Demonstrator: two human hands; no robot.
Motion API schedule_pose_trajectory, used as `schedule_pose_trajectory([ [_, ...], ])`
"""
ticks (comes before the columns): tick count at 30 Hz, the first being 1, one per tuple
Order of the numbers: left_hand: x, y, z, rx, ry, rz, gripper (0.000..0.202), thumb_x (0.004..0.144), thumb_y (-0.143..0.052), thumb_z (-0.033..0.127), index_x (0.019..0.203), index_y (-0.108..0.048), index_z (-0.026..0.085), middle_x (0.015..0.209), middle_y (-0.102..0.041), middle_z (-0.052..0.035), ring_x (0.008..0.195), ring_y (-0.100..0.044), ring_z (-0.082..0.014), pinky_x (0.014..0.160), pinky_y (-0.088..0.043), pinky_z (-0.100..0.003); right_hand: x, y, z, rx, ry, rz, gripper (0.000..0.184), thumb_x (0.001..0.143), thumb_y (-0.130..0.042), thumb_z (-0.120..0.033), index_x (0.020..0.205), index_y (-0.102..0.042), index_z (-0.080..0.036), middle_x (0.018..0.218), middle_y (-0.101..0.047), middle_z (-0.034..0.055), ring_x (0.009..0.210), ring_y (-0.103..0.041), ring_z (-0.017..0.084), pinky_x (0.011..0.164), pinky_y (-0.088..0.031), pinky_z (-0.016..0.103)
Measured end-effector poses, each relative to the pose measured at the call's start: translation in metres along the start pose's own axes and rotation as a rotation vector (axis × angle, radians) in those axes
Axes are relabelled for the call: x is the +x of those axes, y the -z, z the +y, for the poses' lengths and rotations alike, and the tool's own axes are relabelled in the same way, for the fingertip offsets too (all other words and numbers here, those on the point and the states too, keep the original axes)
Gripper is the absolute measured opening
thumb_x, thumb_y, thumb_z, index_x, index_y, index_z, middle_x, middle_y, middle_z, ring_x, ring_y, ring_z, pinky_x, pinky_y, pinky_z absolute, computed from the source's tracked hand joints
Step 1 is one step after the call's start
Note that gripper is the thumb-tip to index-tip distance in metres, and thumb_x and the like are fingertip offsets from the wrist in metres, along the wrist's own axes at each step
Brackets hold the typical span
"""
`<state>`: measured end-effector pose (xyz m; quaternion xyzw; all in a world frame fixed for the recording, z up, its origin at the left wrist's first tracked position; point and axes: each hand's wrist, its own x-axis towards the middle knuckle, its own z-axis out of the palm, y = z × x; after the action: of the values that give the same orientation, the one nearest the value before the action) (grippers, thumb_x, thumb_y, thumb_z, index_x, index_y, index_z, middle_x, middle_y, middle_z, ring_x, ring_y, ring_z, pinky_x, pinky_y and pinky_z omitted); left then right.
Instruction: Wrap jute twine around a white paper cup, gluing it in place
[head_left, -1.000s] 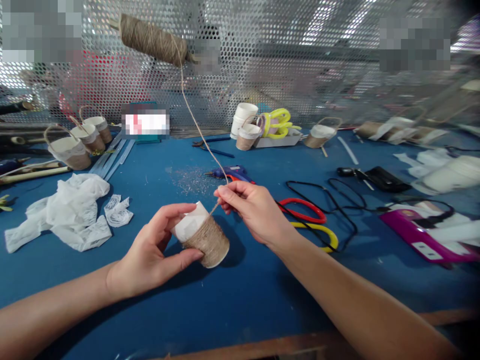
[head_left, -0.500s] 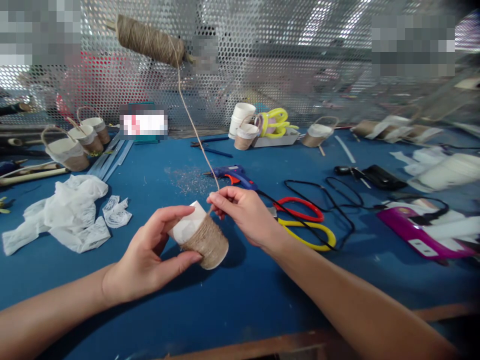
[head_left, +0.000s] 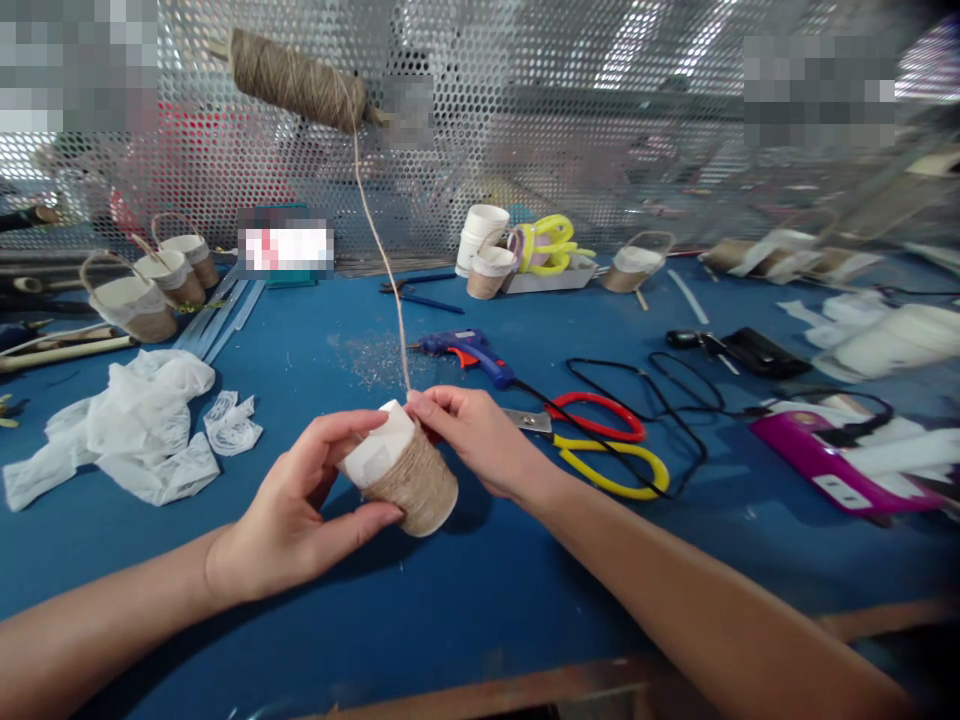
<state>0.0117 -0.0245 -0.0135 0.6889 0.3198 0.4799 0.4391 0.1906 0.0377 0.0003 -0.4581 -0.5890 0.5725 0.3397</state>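
Observation:
My left hand [head_left: 304, 495] grips a white paper cup [head_left: 379, 450] between thumb and fingers, tilted over the table. Brown twine [head_left: 416, 485] is wound around much of the cup's side; a white band shows uncovered at the upper left. My right hand [head_left: 469, 430] pinches the twine [head_left: 397, 310] close to the far edge of the cup. From there the strand runs up to a large twine spool [head_left: 296, 82] hung on a stick before the perforated metal screen. Part of the cup's far side is hidden by my right fingers.
Beyond my hands lies a blue glue gun [head_left: 469, 352]. Red-and-yellow-handled scissors [head_left: 611, 465] and a black cord [head_left: 694, 440] lie right, near a purple power strip [head_left: 840, 465]. White lace [head_left: 142, 430] is heaped left. Small twine-wrapped baskets [head_left: 634, 268] stand along the back.
My right hand has moved left and slightly down, behind the cup's far edge, carrying the twine with it. The strand now hangs more steeply. My left hand and the cup have barely moved.

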Motion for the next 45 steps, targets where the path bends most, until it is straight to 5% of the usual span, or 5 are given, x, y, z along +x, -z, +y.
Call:
schedule_pose_trajectory([
  [10,0.009,0.007,-0.012,0.098,0.021,0.046,0.057,0.074,-0.064,0.01,0.123,-0.035,0.02,0.096,-0.061,-0.0054,0.087,-0.058,-0.0152,0.079,-0.046,-0.026,-0.003,0.006,-0.008,0.116,-0.063,-0.312,0.034,0.077,-0.056,-0.046,0.094,-0.062,-0.018,0.09,-0.065,0.0041,0.079,-0.06,0.014,0.07,-0.049,0.027],
  [17,0.013,0.007,-0.008,0.065,0.141,0.022,0.06,0.075,-0.063,0.016,0.124,-0.028,0.018,0.099,-0.061,-0.0076,0.093,-0.056,-0.018,0.087,-0.039,-0.033,-0.003,0.008,-0.008,-0.254,0.152,-0.176,0.042,0.075,-0.062,-0.034,0.112,-0.054,-0.017,0.113,-0.059,0.0098,0.101,-0.056,0.021,0.086,-0.045,0.036],
  [23,0.017,0.005,-0.004,-0.099,0.344,0.077,0.044,0.08,-0.056,0.019,0.116,-0.032,0.017,0.084,-0.061,-0.0034,0.075,-0.057,-0.0143,0.067,-0.04,-0.026,-0.003,0.004,-0.003,-0.56,0.331,-0.066,0.044,0.072,-0.066,-0.038,0.11,-0.055,-0.019,0.109,-0.058,0.0099,0.1,-0.055,0.024,0.086,-0.042,0.041],
  [37,0.021,0.0,-0.003,-0.206,0.372,0.139,0.039,0.079,-0.056,0.022,0.111,-0.034,0.017,0.081,-0.058,-0.0017,0.069,-0.054,-0.0118,0.059,-0.038,-0.024,-0.006,-0.001,0.001,-0.706,0.487,-0.057,0.045,0.074,-0.062,-0.043,0.112,-0.054,-0.021,0.108,-0.057,0.0098,0.103,-0.053,0.025,0.089,-0.042,0.043],
  [45,0.022,0.001,-0.004,-0.249,0.385,0.154,0.036,0.082,-0.054,0.033,0.109,-0.036,0.018,0.076,-0.056,0.0009,0.064,-0.052,-0.0104,0.056,-0.038,-0.023,0.008,0.004,-0.016,-0.571,0.375,-0.051,0.043,0.078,-0.053,-0.05,0.107,-0.057,-0.017,0.103,-0.061,0.0114,0.091,-0.057,0.022,0.079,-0.045,0.038],
])
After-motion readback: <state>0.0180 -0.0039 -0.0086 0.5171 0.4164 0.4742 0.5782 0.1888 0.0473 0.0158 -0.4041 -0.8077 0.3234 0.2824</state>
